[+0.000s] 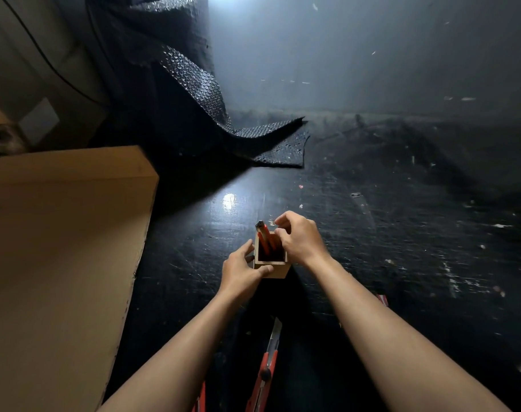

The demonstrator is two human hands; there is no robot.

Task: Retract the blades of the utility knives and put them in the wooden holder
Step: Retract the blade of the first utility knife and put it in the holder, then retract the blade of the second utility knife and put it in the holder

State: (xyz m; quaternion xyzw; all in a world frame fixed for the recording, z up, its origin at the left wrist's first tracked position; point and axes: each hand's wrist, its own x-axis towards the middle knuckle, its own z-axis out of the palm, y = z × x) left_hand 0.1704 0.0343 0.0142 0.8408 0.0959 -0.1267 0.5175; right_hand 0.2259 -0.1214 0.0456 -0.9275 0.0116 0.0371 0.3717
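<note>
Nearest the person, at the near edge of the scuffed black surface (387, 233), a red utility knife with its silver blade extended (266, 367) lies between the two bare forearms, blade tip pointing away. Just left of it a second red knife handle (201, 396) is cut off by the frame, and a small red piece (382, 299) peeks out beside the right forearm; what it is cannot be told.

Further in stands the small square wooden holder (271, 263), open at the top. The left hand (244, 267) grasps it, thumb across its near face and fingers on its left side. Inside, red utility knives with dark tips (263, 239) lean against the far left corner, one rising above the rim. The right hand (298, 237) hangs over the holder's far right rim, fingertips pinched together at the knives; whether it actually grips one cannot be told.

A large brown cardboard box (63, 248) crowds the left side of the surface. Beyond, a loose sheet of dark bubble wrap (253, 141) spills from an upright roll (170, 40) onto the far part of the surface.
</note>
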